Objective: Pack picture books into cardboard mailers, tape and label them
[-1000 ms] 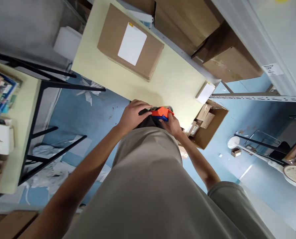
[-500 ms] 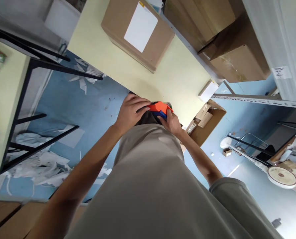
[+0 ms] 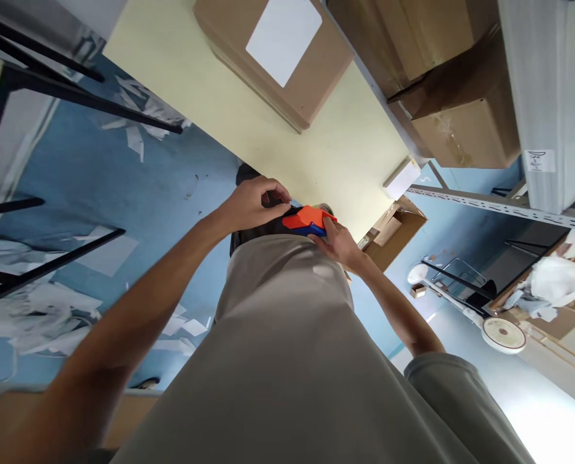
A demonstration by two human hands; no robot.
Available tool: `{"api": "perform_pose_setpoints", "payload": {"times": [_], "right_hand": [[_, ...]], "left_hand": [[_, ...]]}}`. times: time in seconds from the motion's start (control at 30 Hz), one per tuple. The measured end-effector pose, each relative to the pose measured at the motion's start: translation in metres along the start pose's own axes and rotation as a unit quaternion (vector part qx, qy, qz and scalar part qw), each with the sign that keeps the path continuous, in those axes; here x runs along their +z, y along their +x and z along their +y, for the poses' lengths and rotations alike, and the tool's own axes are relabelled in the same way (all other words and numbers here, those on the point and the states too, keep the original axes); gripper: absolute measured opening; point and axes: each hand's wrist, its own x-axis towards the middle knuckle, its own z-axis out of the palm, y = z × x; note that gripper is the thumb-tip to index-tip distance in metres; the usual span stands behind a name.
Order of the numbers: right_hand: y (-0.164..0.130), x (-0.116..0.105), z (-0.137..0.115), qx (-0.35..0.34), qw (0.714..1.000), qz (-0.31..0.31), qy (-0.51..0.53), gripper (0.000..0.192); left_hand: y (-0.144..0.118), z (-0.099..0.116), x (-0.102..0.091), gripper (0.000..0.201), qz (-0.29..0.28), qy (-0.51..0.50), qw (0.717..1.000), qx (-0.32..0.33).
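My right hand [image 3: 339, 243] is wrapped around an orange and blue tape dispenser [image 3: 309, 218], held low in front of my shirt at the table's edge. Part of a round roll shows behind the dispenser at its right end. My left hand [image 3: 258, 203] is beside the dispenser's left end, thumb and forefinger pinched together; whatever lies between them is too small to make out. Beyond my hands, a brown carton [image 3: 287, 64] with a white label rests on the pale yellow table [image 3: 248, 132].
A small white box [image 3: 402, 177] lies at the table's right edge, above an open carton [image 3: 397, 235]. Metal shelving [image 3: 541, 109] with more cartons [image 3: 471, 122] stands right. Black table legs [image 3: 50, 267] and scattered paper [image 3: 50, 309] are on the left. A white fan [image 3: 504, 335] stands farther right.
My left hand has come off the dispenser's orange part and moved slightly left, its fingers now curled into a pinch. My right hand keeps its hold. The whole view has shifted a little.
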Motion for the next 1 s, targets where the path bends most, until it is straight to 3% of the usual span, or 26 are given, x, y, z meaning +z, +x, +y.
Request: {"api": "perform_pose_setpoints", "payload": {"times": [0.2,0.3,0.43,0.53,0.73,0.83,1.0], "right_hand": [[0.016,-0.027,-0.001,0.020,0.995,-0.100,-0.009,0.070],[0.020,-0.049,0.006,0.041,0.989,-0.139,-0.020,0.073],[0.021,-0.079,0.027,0.086,0.976,-0.175,-0.099,0.070],[0.031,-0.089,0.045,0.143,0.959,-0.154,-0.191,0.071],[0.073,-0.062,0.071,0.209,0.946,-0.053,-0.240,0.071],[0.088,-0.042,0.080,0.197,0.955,-0.005,-0.223,0.070],[0.106,-0.018,0.084,0.207,0.951,0.020,-0.230,0.071]], "left_hand": [[0.021,-0.028,0.021,0.035,0.007,0.001,1.000,-0.012],[0.028,-0.041,0.020,0.038,0.030,-0.002,1.000,-0.002],[0.050,-0.064,0.005,0.037,0.157,-0.012,0.987,0.023],[0.078,-0.082,0.000,0.036,0.235,-0.026,0.971,0.040],[0.132,-0.098,0.012,0.043,0.268,-0.086,0.958,0.046],[0.147,-0.103,0.013,0.043,0.287,-0.121,0.950,0.024],[0.162,-0.110,0.013,0.047,0.322,-0.136,0.937,0.007]]}}
